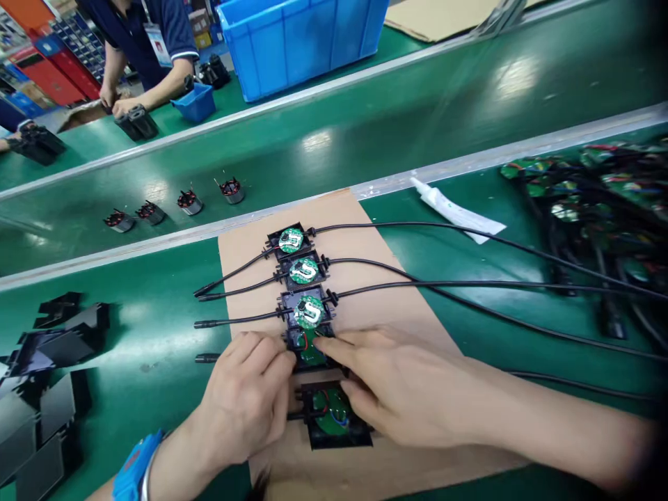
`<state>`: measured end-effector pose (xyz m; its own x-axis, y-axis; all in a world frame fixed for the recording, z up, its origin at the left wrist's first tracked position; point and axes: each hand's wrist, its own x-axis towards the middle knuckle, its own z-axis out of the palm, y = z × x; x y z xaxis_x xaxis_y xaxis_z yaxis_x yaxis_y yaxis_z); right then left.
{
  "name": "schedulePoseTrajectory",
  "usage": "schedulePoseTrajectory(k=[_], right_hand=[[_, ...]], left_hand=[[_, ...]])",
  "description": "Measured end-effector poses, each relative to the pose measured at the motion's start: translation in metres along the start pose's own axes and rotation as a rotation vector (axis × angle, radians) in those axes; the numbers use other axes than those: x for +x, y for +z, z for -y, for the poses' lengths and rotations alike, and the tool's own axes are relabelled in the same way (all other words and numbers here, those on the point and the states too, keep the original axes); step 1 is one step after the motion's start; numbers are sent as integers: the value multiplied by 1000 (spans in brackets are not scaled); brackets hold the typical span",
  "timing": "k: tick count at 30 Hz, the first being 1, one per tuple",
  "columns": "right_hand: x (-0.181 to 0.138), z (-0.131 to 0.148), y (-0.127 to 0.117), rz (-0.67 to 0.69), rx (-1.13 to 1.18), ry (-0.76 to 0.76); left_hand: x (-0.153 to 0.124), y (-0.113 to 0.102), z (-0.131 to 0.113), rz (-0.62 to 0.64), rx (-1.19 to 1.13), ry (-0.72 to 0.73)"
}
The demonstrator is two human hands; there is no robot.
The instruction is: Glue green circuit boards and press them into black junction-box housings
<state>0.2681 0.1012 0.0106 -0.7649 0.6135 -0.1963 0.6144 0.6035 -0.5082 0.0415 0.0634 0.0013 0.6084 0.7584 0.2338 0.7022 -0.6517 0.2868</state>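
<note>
The fourth case (328, 362) in a row of five black ones lies between the two hands, its green board (313, 356) facing up. The left hand (250, 390) has its fingers bent in at the case's left edge; whether they grip it or its lead, I cannot tell. A lead's end (207, 358) sticks out left of that hand. The right hand (401, 390) has its index fingertip on the board and its thumb lower, near the fifth case (342, 440); whether it grips anything cannot be told.

The row sits on a cardboard sheet (412, 459) on a green desk (172, 271). The three farther boards carry white U-shaped patches, and black cables (470, 284) run from their cases to the right. A white tube (459, 212) lies beyond these, near a heap of wired boards (600, 202). Black covers (57, 403) are piled at left.

Past a rail, four small coils (189, 202) stand on a green belt (282, 160). At the far side, a co-worker (151, 56) handles something beside black housings (136, 122).

A big blue bin (307, 49) and a small blue tray (195, 103) stand there; their contents are hidden.
</note>
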Motion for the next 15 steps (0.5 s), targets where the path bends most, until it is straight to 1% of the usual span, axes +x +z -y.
schedulePoseTrajectory(k=[1,2,4,6,7,9,12,14,15], right_hand=[[-2,-1,-4,27,31,28],[-4,-2,-8,57,53,61],[-8,-3,-13,107,71,139],[-11,-2,-14,116,53,190],[-12,-2,-13,100,34,188],[-12,-3,-5,28,-13,115],[-10,-6,14,-144,-65,-5],[-8,-11,26,-252,-64,-15],[-7,-13,29,-281,-55,-6]], left_hand=[[0,3,0,-30,-46,46],[0,6,0,-31,-78,98],[1,13,1,28,-104,168],[0,18,2,94,-111,163],[0,20,2,113,-115,144],[-2,23,2,127,-129,111],[-4,24,2,132,-154,84],[-5,24,2,140,-167,74],[-5,25,1,150,-170,69]])
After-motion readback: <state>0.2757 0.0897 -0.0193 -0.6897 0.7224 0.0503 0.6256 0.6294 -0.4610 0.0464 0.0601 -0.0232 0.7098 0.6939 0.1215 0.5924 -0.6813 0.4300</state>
